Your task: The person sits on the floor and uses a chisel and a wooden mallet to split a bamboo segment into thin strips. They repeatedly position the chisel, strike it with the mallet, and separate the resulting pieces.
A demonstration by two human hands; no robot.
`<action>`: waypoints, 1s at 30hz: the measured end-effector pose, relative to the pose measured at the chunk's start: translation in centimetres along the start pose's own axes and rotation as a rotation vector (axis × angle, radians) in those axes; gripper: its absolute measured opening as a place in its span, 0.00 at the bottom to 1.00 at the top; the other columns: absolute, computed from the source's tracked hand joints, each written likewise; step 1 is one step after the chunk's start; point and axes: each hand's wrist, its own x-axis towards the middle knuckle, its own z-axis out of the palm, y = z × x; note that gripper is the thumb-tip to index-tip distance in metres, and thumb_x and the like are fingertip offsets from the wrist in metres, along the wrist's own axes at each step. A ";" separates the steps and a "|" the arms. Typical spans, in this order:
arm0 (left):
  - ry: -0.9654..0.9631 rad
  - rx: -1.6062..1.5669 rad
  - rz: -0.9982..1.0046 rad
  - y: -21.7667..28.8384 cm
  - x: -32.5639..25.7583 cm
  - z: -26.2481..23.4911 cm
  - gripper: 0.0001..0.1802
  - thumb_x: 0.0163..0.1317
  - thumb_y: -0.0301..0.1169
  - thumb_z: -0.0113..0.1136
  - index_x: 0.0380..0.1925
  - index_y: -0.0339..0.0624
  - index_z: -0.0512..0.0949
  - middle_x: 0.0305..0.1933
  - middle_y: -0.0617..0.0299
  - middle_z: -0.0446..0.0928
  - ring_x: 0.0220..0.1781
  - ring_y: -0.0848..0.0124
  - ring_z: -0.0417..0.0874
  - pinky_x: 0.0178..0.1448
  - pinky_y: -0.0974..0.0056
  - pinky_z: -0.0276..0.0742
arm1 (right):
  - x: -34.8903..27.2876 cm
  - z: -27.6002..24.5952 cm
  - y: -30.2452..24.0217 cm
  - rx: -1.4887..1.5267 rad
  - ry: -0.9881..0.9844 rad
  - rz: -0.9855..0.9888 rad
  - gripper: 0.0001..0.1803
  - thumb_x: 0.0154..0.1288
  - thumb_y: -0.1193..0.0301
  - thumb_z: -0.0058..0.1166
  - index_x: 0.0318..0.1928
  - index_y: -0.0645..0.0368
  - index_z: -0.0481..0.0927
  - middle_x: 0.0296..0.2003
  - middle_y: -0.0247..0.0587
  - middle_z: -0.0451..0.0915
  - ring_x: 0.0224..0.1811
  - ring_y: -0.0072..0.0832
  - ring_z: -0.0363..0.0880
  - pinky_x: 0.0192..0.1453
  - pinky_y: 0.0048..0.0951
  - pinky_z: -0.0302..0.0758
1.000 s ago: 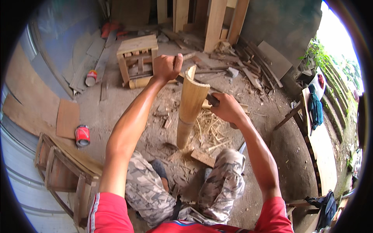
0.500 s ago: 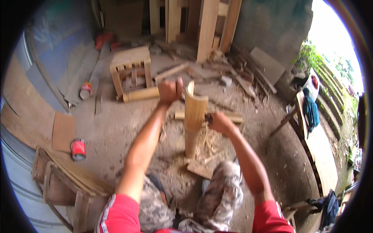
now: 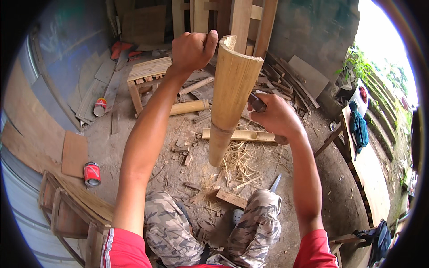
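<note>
A half-split bamboo length (image 3: 232,87) stands tilted before me, its curved open end up and one joint ring lower down. It appears raised off the ground. My right hand (image 3: 281,116) grips a brown-handled tool (image 3: 258,103) with a dark collar against the bamboo's right side; its working end is hidden behind the bamboo. My left hand (image 3: 192,51) is a raised fist beside the bamboo's upper left edge, thumb uppermost. Whatever it holds is hidden. Below lies another split bamboo piece (image 3: 243,135) among pale shavings (image 3: 241,163).
A small slatted bamboo stool (image 3: 149,71) stands far left, near a bamboo pole (image 3: 187,107). Red cans (image 3: 92,174) sit on the left. A wooden block (image 3: 231,198) lies by my feet. A bench (image 3: 366,174) runs along the right; scrap wood (image 3: 292,82) lies at the back.
Both hands have risen, and the bamboo has come up with them, its top now higher and larger in view. The left fist has moved up and slightly left.
</note>
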 end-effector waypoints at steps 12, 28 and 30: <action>-0.065 -0.183 -0.101 0.9 -18.5 9.8 0.28 0.70 0.36 0.50 0.08 0.39 0.72 0.10 0.46 0.69 0.12 0.47 0.73 0.20 0.50 0.66 | -0.3 13.0 13.9 0.005 -0.108 0.037 0.16 0.58 0.74 0.56 0.48 0.61 0.80 0.39 0.59 0.84 0.43 0.53 0.84 0.47 0.47 0.80; -0.067 -0.114 -0.028 0.1 -20.9 10.4 0.25 0.69 0.35 0.51 0.11 0.40 0.76 0.13 0.48 0.72 0.14 0.48 0.74 0.24 0.50 0.70 | -0.7 17.7 14.7 -0.012 -0.081 0.054 0.15 0.60 0.72 0.54 0.48 0.60 0.81 0.41 0.62 0.83 0.46 0.57 0.82 0.51 0.51 0.78; -0.146 -0.017 -0.004 -0.4 -19.7 11.1 0.25 0.69 0.35 0.50 0.10 0.40 0.75 0.14 0.48 0.74 0.15 0.48 0.74 0.25 0.49 0.71 | 0.7 17.3 15.5 0.018 -0.064 0.084 0.18 0.61 0.71 0.55 0.52 0.58 0.80 0.43 0.62 0.83 0.47 0.58 0.81 0.52 0.52 0.78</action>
